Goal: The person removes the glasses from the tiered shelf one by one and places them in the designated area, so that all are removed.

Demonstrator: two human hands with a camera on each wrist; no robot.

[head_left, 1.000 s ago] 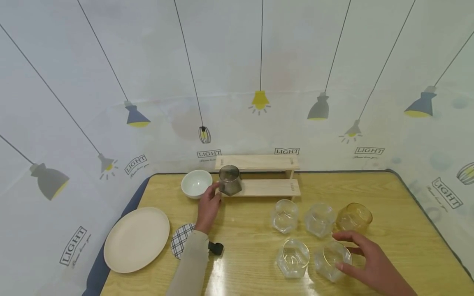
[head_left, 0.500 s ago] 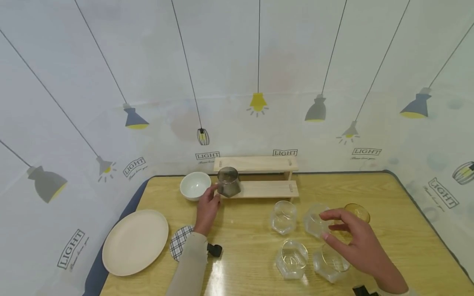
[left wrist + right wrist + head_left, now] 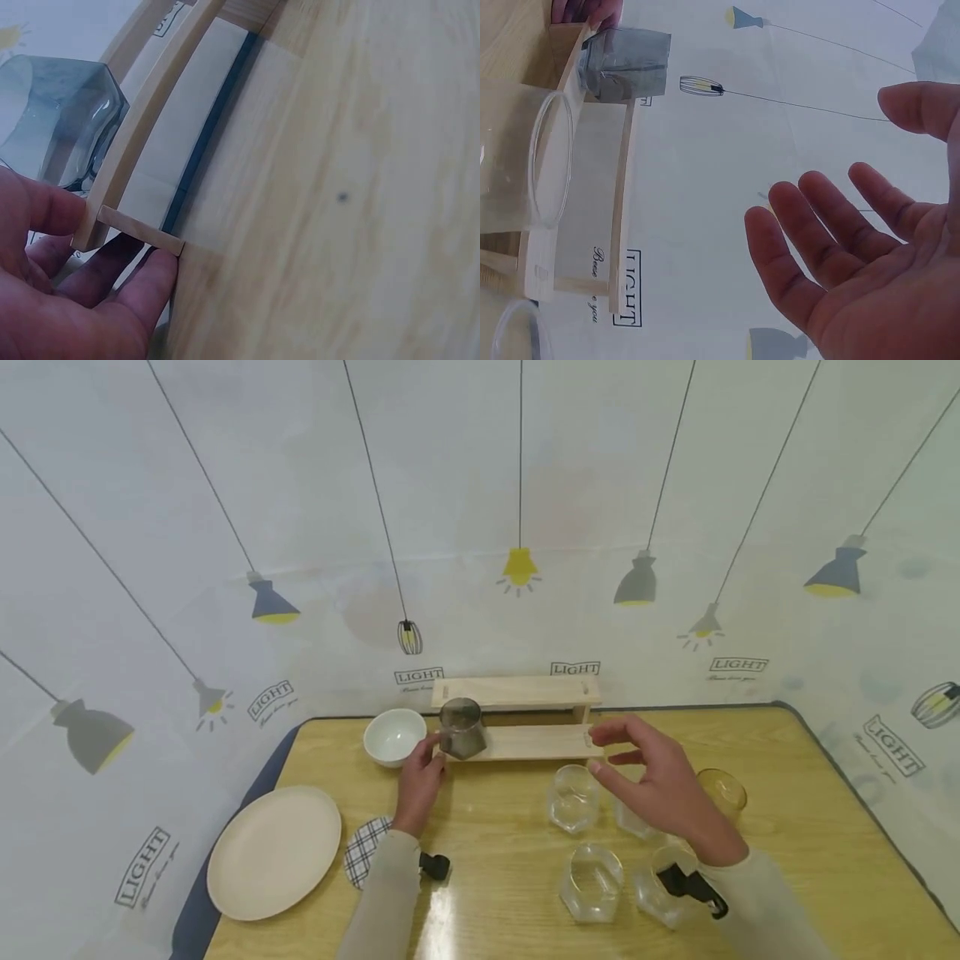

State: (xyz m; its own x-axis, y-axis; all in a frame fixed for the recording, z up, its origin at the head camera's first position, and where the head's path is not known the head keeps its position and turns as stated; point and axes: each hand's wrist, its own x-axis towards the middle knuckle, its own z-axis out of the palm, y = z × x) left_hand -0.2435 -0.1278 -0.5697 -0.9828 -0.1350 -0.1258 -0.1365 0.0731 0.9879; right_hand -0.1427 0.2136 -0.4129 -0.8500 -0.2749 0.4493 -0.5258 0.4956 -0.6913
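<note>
The grey glass (image 3: 461, 728) is stood upright on the wooden shelf (image 3: 540, 742), touched by the left hand (image 3: 420, 777); the right hand (image 3: 660, 781) is held spread and empty, farther off

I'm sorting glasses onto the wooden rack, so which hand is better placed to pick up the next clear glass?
Probably the right hand: it hovers open and empty just above the clear glasses, while the left hand is across the table touching the grey glass on the rack.

Smoky grey glass (image 3: 462, 727) on pale wood shelf (image 3: 536, 742); white bowl (image 3: 394, 736); cream plate (image 3: 274, 849); checked coaster (image 3: 363, 857); amber glass (image 3: 723, 793); yellow-brown bench (image 3: 787, 793).
</note>
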